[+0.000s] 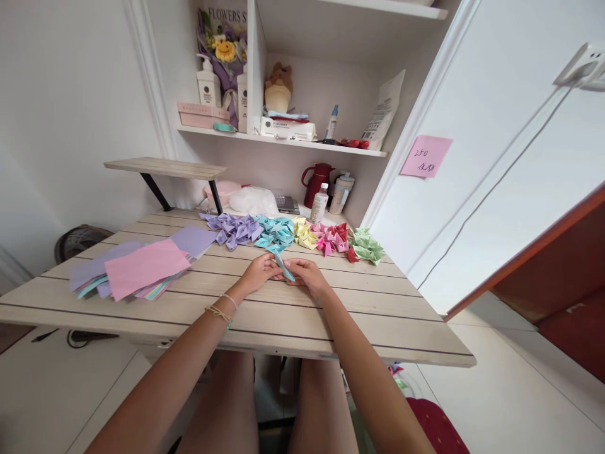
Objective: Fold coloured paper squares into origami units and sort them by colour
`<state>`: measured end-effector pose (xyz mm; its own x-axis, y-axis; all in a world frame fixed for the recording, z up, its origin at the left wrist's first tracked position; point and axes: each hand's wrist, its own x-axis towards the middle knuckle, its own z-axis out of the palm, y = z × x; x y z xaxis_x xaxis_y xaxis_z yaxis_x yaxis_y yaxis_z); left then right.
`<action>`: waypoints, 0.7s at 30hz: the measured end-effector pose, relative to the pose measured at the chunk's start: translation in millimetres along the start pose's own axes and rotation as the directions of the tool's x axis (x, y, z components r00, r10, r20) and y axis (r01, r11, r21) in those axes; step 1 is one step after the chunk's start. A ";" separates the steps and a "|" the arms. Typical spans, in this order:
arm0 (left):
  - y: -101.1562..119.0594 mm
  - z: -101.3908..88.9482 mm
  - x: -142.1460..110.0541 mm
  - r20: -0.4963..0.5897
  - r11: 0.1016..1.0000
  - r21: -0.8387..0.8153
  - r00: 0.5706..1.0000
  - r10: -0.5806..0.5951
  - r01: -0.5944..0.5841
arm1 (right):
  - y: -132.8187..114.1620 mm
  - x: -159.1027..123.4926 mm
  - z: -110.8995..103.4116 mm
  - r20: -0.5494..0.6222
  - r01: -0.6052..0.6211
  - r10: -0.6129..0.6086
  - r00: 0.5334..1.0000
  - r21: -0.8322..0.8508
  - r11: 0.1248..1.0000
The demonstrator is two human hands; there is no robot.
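Observation:
Between my two hands, just above the middle of the desk, is a narrow folded strip of light blue paper (284,267), tilted. My left hand (263,271) has its fingers closed on the paper's left side. On the other side my right hand (305,275) pinches it with thumb and fingers. Beyond the hands lies a row of folded paper pieces in color piles: purple (234,229), blue (275,233), yellow (304,232), pink and red (329,238), and green (367,246).
Loose paper sheets (146,265), pink on top, are stacked at the desk's left. A small raised shelf (165,166) stands behind them. At the back are a white-capped bottle (319,203), a dark red jug (316,183) and a tumbler (341,192). A pink note (426,156) sticks to the wall.

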<state>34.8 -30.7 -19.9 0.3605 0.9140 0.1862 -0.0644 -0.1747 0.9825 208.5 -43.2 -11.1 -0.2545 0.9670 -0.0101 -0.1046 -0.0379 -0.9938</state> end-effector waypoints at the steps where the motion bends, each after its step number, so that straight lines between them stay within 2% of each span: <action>1: 0.1 0.2 -0.3 0.001 1.000 0.011 1.000 0.006 -0.006 | 0.1 0.4 0.1 -0.002 -0.002 0.002 1.000 0.002 1.000; 8: 1.8 1.1 -1.6 0.019 0.998 0.054 1.000 0.016 -0.017 | 1.7 1.2 -1.3 0.035 -0.025 0.023 0.999 0.060 0.998; 17: 0.6 -0.9 -0.6 0.031 0.999 0.004 0.998 0.049 -0.049 | -0.4 -1.3 -1.5 0.093 -0.041 0.028 0.995 0.133 0.990; 21: -0.2 -0.6 0.3 0.022 0.999 0.000 0.999 0.042 -0.042 | -2.0 -2.6 -0.4 0.085 -0.028 0.016 0.996 0.141 0.990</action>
<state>34.4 -30.1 -20.0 0.3777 0.8976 0.2272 -0.0794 -0.2131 0.9738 209.7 -45.5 -9.1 -0.3371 0.9413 -0.0163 -0.2322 -0.0999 -0.9675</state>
